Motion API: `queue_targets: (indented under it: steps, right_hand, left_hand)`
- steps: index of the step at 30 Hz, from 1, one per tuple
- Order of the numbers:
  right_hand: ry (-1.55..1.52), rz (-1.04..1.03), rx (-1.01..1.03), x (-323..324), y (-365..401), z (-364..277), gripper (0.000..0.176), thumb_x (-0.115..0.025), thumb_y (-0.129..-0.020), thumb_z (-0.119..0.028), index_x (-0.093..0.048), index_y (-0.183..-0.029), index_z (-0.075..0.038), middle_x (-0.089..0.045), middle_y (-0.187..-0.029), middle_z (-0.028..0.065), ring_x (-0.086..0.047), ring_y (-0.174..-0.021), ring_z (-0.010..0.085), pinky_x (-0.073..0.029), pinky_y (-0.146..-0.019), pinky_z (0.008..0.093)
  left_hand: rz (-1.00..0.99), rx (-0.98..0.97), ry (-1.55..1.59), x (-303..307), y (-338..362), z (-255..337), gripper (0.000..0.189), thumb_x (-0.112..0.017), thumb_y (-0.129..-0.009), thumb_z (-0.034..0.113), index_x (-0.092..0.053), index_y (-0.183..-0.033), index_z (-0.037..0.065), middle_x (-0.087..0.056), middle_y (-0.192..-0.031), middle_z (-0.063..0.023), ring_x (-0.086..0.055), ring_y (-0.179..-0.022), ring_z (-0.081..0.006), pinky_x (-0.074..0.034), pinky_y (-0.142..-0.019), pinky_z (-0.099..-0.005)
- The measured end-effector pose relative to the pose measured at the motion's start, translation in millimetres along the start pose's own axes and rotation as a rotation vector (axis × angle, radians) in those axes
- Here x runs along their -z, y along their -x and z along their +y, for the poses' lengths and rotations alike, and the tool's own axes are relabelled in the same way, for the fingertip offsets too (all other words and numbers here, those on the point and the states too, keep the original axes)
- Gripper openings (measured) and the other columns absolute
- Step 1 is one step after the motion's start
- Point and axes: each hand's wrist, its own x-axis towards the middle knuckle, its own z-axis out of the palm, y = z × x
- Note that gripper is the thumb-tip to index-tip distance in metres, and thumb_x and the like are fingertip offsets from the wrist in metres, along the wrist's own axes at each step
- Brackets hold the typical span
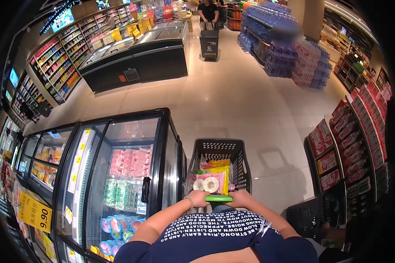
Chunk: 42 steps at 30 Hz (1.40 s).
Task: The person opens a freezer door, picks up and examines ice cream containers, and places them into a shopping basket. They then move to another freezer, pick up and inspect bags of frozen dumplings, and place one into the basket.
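A dark plastic shopping basket cart (245,168) stands in front of me at the lower middle. Its green handle (218,198) runs between my two hands. My left hand (198,198) is wrapped round the left end of that handle, and my right hand (240,199) grips the right end. Inside the cart lie two round white containers, one of them a tub (211,185) near the handle, with a yellow and pink package (226,175) and other colourful packs around them. The undersides of both hands are hidden.
A glass-door freezer (131,162) stands close on the left, a long chest freezer (136,65) beyond it. Ahead, a person (208,11) holds another basket cart (209,44). Bottled-water stacks (281,59) are at the back right, and red-packed shelves (349,144) at the right.
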Motion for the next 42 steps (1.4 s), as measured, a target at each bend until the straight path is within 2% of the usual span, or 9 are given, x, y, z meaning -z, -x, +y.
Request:
queue_targets:
  steps: [5, 9, 14, 17, 22, 28, 32, 38, 42]
  right_hand:
    - [0.024, 0.002, -0.005, 27, -46, 22, 0.041, -0.059, -0.067, -0.05, -0.062, -0.076, -0.011, -0.061, -0.064, 0.0129, -0.06, -0.058, 0.0312, -0.049, -0.055, 0.0418]
    - [-0.019, -0.056, -0.003, 51, -76, 41, 0.038, -0.06, -0.068, -0.042, -0.058, -0.086, -0.008, -0.063, -0.071, 0.0134, -0.061, -0.065, 0.0312, -0.049, -0.06, 0.0431]
    - [-0.039, -0.07, 0.028, 62, -119, 70, 0.036, -0.058, -0.068, -0.037, -0.058, -0.087, -0.006, -0.063, -0.073, 0.0143, -0.062, -0.068, 0.0303, -0.049, -0.061, 0.0432]
    - [-0.029, -0.02, 0.017, 72, -137, 85, 0.037, -0.058, -0.068, -0.043, -0.061, -0.084, -0.01, -0.063, -0.069, 0.0133, -0.061, -0.064, 0.0311, -0.049, -0.059, 0.0421]
    - [-0.014, 0.061, 0.003, 91, -182, 117, 0.037, -0.058, -0.068, -0.045, -0.062, -0.079, -0.011, -0.062, -0.065, 0.0137, -0.061, -0.061, 0.032, -0.049, -0.056, 0.0427]
    - [-0.033, 0.058, -0.017, 131, -231, 150, 0.039, -0.057, -0.068, -0.049, -0.061, -0.076, -0.011, -0.062, -0.066, 0.014, -0.061, -0.061, 0.0318, -0.048, -0.056, 0.0428]
    - [0.005, 0.013, -0.037, 160, -267, 174, 0.04, -0.057, -0.067, -0.05, -0.062, -0.078, -0.011, -0.061, -0.066, 0.0145, -0.061, -0.062, 0.032, -0.048, -0.057, 0.0425]
    - [0.043, -0.009, -0.051, 185, -329, 218, 0.04, -0.057, -0.067, -0.048, -0.061, -0.081, -0.012, -0.062, -0.068, 0.0142, -0.06, -0.063, 0.0327, -0.048, -0.058, 0.0431]
    - [0.041, 0.03, 0.017, 207, -366, 249, 0.038, -0.058, -0.066, -0.048, -0.06, -0.077, -0.011, -0.061, -0.066, 0.0138, -0.06, -0.062, 0.0328, -0.048, -0.057, 0.0431]
  left_hand:
    - [0.082, -0.008, 0.017, 25, -47, -25, 0.03, -0.06, -0.067, 0.035, -0.059, -0.083, 0.011, -0.062, -0.074, -0.014, -0.06, -0.071, -0.0328, -0.048, -0.066, -0.0421]
    - [0.132, 0.032, 0.005, 47, -79, -33, 0.029, -0.062, -0.065, 0.037, -0.059, -0.078, 0.011, -0.061, -0.071, -0.0138, -0.059, -0.068, -0.0334, -0.048, -0.064, -0.0426]
    - [0.186, 0.087, 0.031, 74, -114, -43, 0.028, -0.062, -0.064, 0.036, -0.06, -0.076, 0.011, -0.061, -0.071, -0.014, -0.059, -0.068, -0.0331, -0.048, -0.064, -0.0418]
    - [0.177, 0.099, 0.023, 86, -138, -48, 0.028, -0.062, -0.064, 0.036, -0.06, -0.076, 0.011, -0.061, -0.071, -0.0137, -0.059, -0.068, -0.0329, -0.048, -0.064, -0.0413]
    - [0.127, 0.101, -0.003, 113, -193, -70, 0.029, -0.06, -0.065, 0.038, -0.059, -0.077, 0.011, -0.062, -0.072, -0.013, -0.06, -0.07, -0.0325, -0.048, -0.065, -0.0413]
    - [0.038, 0.093, -0.002, 153, -253, -89, 0.031, -0.06, -0.066, 0.039, -0.06, -0.085, 0.013, -0.063, -0.081, -0.0128, -0.06, -0.075, -0.0319, -0.048, -0.069, -0.0413]
    - [0.044, 0.054, -0.02, 179, -295, -102, 0.031, -0.06, -0.067, 0.038, -0.06, -0.086, 0.013, -0.063, -0.079, -0.0137, -0.06, -0.075, -0.0324, -0.048, -0.068, -0.0423]
    - [0.107, 0.021, 0.005, 216, -357, -121, 0.029, -0.058, -0.069, 0.036, -0.06, -0.081, 0.01, -0.062, -0.077, -0.0141, -0.06, -0.074, -0.0328, -0.047, -0.067, -0.0425]
    - [0.16, 0.091, 0.04, 245, -389, -118, 0.027, -0.058, -0.069, 0.035, -0.06, -0.074, 0.008, -0.061, -0.075, -0.0154, -0.059, -0.073, -0.0329, -0.047, -0.066, -0.0422]
